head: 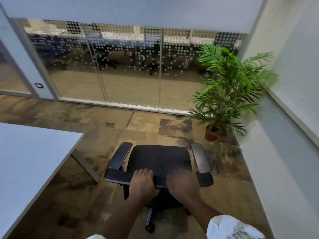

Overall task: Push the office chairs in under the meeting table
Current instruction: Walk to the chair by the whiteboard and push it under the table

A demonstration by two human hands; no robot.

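A black office chair (159,160) with two armrests stands on the carpet directly below me, its seat facing away toward the glass wall. My left hand (142,182) and my right hand (181,184) both grip the top edge of its backrest, side by side. The white meeting table (32,157) fills the lower left; its corner lies to the left of the chair, and a grey table leg stands below it. The chair is out in the open, beside the table's end and apart from it.
A potted palm (226,87) in a terracotta pot stands at the right near the white wall (284,118). A glass partition (120,69) with dotted film runs across the back, more desks and chairs behind it. Patterned brown carpet lies between chair and glass.
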